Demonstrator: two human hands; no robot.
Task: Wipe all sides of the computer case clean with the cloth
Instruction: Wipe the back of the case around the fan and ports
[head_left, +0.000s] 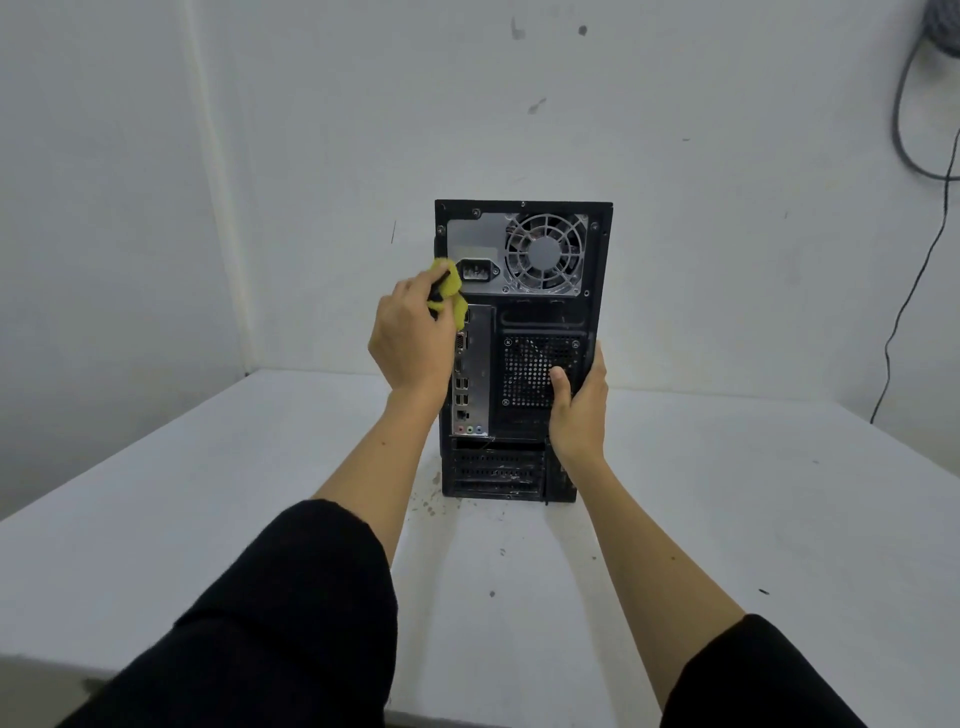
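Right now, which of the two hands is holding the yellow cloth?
The left hand: it grips the yellow cloth against the computer case's left rear edge. The right hand holds no cloth, only steadying the case's right edge.

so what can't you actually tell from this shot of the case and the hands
Head view only:
- Computer case: front, top and both side panels face away; only the rear panel shows.
- Cloth: mostly hidden under the left hand.
- Right hand: its fingers wrap behind the case edge.
- Port labels: too small.
- Wall cable: cut off by the frame edge.
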